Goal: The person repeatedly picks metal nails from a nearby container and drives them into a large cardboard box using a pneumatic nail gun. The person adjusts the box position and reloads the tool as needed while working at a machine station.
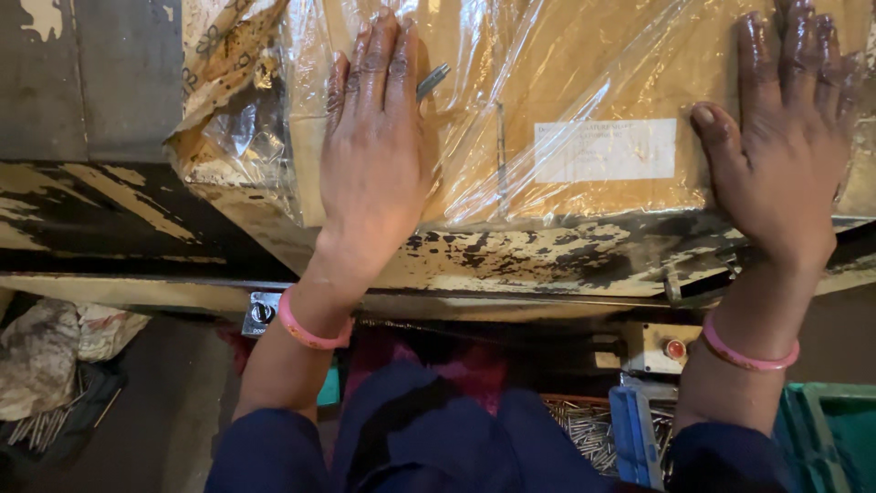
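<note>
**Two flat hands on a wrapped carton**

Both hands lie spread, palms down, holding nothing. The left hand (374, 155) presses the clear plastic film over a brown cardboard carton (566, 100), its fingers beside a small grey metal piece (432, 80). The right hand (785, 155) rests on the film near the carton's right end, its thumb next to a white paper label (605, 150).

The carton sits on a worn, paint-chipped metal surface (511, 256), still fully wrapped; the film looks loose and torn at the left corner, nothing removed. What the carton holds is hidden.

Below, an open tray of thin silvery metal pins (584, 429) sits beside a blue plastic piece (632, 434) and a green plastic crate (835, 429), whose contents are out of view.
</note>
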